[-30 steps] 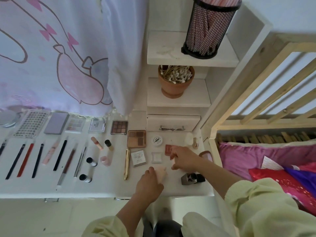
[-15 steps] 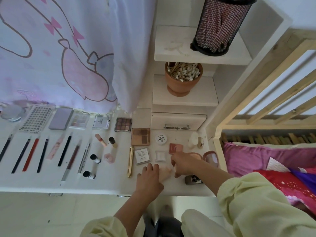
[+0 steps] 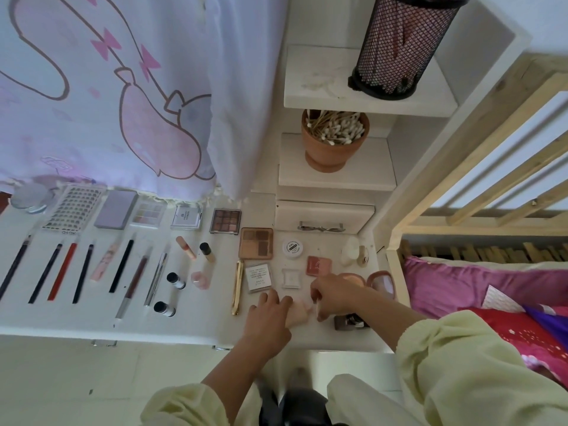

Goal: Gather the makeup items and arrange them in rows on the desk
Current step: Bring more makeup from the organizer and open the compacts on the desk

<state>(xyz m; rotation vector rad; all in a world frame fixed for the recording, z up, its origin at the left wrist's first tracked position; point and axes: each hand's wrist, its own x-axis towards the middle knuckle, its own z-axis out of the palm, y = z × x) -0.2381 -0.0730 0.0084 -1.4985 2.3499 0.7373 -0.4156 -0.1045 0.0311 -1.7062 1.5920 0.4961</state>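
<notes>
Both hands meet near the front edge of the worktop, toward its 5 o'clock corner, at a pale pink sponge that lies on the surface between them. The left hand comes in from 6 o'clock. Its fingers are nearly straight and close together, resting on the sponge's 9 o'clock side. The right hand reaches in from 4 o'clock with its fingers curled down and bunched, the tips at the sponge's 3 o'clock end. I cannot tell whether they pinch it.

At 12 o'clock from the sponge sits a small clear square case. At 11 o'clock is a clear labelled case, and just beside that lies a gold tube, pointing from 12 to 6. A red compact lies at 1 o'clock, just beyond the right knuckles. An open round compact sits at 2 o'clock, partly hidden by that hand. A dark bottle lies on its side at 4 o'clock, beneath the right wrist. Farther toward 12 o'clock, a brown eyeshadow palette and a white round jar sit near each other.

Well off at 9 o'clock, a row of pencils and slim tubes lies in parallel. Behind them, at 10 o'clock, a row of flat palettes runs along the hem of the curtain.
</notes>
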